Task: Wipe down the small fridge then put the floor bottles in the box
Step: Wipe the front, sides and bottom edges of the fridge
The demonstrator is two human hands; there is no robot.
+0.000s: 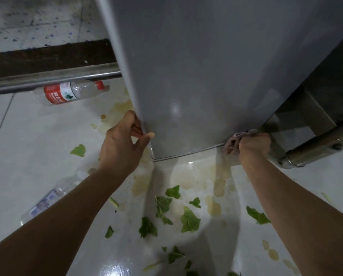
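The small grey fridge (202, 76) fills the upper middle of the view, its door facing me. My left hand (123, 142) grips the door's lower left edge, thumb on the front and fingers curled behind. My right hand (254, 146) holds a bunched pinkish cloth (233, 144) against the lower right corner of the door. A plastic bottle with a red label (71, 92) lies on the floor at the left, beside the metal rail. A second clear bottle with a blue label (51, 196) lies lower left, partly hidden by my left forearm.
The white tiled floor (27, 146) carries yellowish spill stains (218, 188) and several torn green leaves (188, 220) in front of the fridge. A metal rail (47, 80) runs along the left. A steel frame with a tubular leg (315, 152) stands at the right.
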